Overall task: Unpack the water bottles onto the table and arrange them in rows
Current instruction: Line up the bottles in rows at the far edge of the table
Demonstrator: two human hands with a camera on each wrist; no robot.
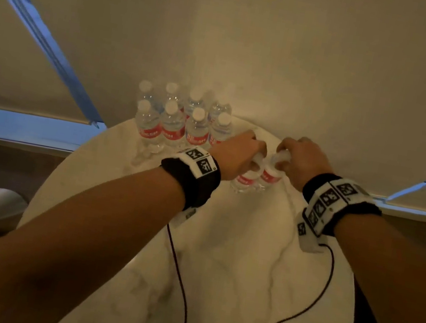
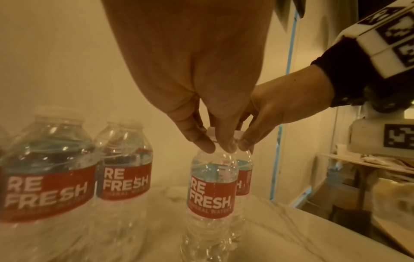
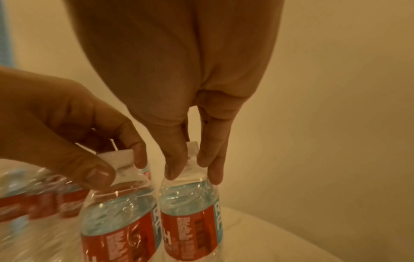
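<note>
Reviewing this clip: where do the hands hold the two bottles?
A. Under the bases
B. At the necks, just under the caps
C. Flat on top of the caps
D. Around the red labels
B: the left hand pinches one bottle at its neck, the right hand the other bottle likewise.

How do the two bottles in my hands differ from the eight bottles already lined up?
The two held bottles are pinched at their necks by the left hand and right hand; the eight lined-up bottles stand untouched. The pair stands nearer me, apart from that block. All share red labels and white caps.
</note>
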